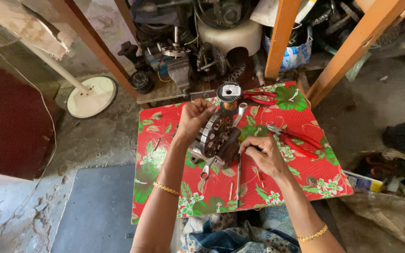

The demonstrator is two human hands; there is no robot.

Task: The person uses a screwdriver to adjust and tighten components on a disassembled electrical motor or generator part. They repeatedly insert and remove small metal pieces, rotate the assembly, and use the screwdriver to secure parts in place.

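Work surface: a board covered in red floral cloth (305,180), lying beneath both hands. On it, under the fingers, stands a motor stator (216,133), a round laminated core with copper windings, tilted on edge on a metal bracket.

The left hand (194,118) is closed over the stator's upper left rim, fingers (207,110) curled across the top edge and grasping it. The right hand (264,154) sits at the stator's lower right side, fingers (249,145) pinched together against the core; what they pinch is too small to tell.

Beyond the left fingertips, at the board's far edge, stands a spool of copper wire (229,92). Just right of the spool lie red-handled scissors (258,97). Red-handled pliers (292,139) lie just past the right hand's knuckles, apart from it. A thin metal rod (238,180) lies below the stator, between the wrists. Each wrist bears a gold bracelet (166,188).
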